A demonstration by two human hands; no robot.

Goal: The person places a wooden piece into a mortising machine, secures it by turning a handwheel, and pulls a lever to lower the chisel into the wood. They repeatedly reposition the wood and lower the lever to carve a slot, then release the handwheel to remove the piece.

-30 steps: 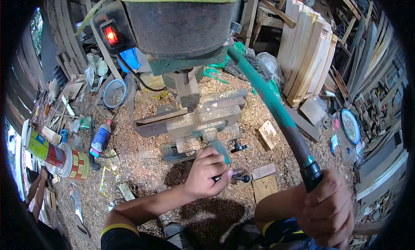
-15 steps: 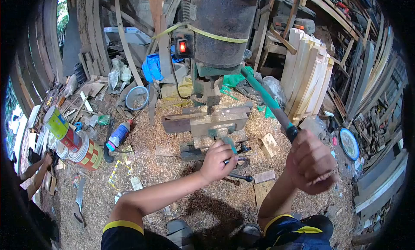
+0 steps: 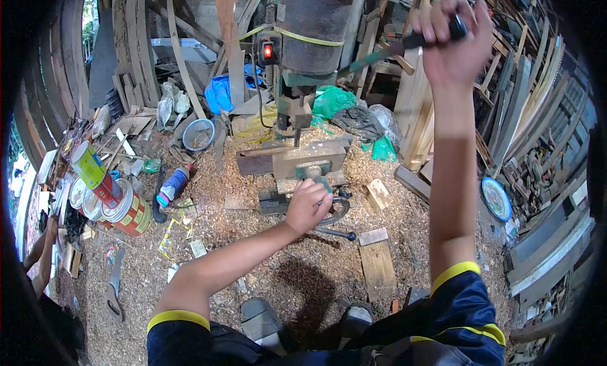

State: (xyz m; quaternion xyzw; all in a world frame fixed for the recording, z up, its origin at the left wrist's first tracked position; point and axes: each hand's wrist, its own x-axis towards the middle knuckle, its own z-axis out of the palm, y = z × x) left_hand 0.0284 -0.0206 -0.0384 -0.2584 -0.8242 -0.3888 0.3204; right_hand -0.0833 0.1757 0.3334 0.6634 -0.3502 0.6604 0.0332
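Observation:
Overhead at the right, my right hand (image 3: 452,46) is wrapped round the black grip of a long green lever (image 3: 373,59) on a drilling or mortising machine (image 3: 310,34). Its bit (image 3: 297,137) points down at a wooden block (image 3: 306,162) clamped in a vise (image 3: 300,171). My left hand (image 3: 308,206) is closed at the front of the vise, over what looks like its handle, mostly hidden by the fingers. Just beside that hand are a metal handwheel (image 3: 342,209) and a black-knobbed rod (image 3: 351,236).
Wood shavings cover the floor (image 3: 234,271). Paint buckets (image 3: 129,211), a spray bottle (image 3: 174,186) and a handsaw (image 3: 115,280) lie left. Offcuts (image 3: 378,195) and a round tray (image 3: 496,199) are to the right. Another person's arm (image 3: 45,255) shows at far left.
My right hand has swung up and away, raising the lever grip. The bit now shows at the block's top edge. My left hand stays at the vise; the view has shifted slightly.

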